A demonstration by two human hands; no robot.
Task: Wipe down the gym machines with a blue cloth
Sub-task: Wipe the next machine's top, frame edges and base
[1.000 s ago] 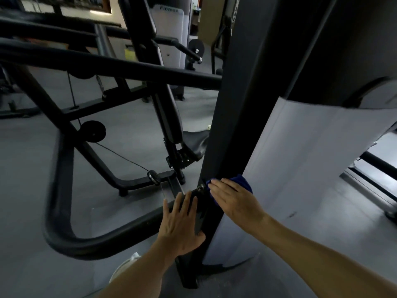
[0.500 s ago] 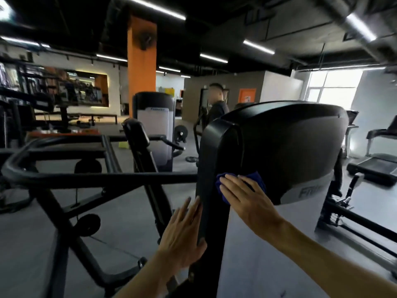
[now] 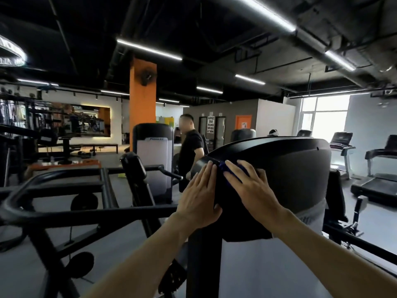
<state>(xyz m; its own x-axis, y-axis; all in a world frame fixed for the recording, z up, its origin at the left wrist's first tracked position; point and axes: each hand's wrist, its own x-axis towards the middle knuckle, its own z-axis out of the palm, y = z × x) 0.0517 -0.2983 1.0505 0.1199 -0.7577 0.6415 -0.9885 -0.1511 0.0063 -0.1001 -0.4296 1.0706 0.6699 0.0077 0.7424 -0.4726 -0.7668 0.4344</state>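
Hands: left hand (image 3: 198,197) lies flat, fingers straight, on the black machine cover's (image 3: 285,168) left edge; right hand (image 3: 250,186) presses the blue cloth (image 3: 223,167) with straight fingers against the cover's upper front.
Cloth: mostly hidden under the fingers, near the cover's top.
Frame: black tubes (image 3: 86,214) stand left.
Label: farther machine (image 3: 153,151) reads "Fitness".
Person: black shirt (image 3: 191,147), beside it.
Beyond: orange pillar (image 3: 142,93); treadmills (image 3: 378,166) right; door notices unreadable.
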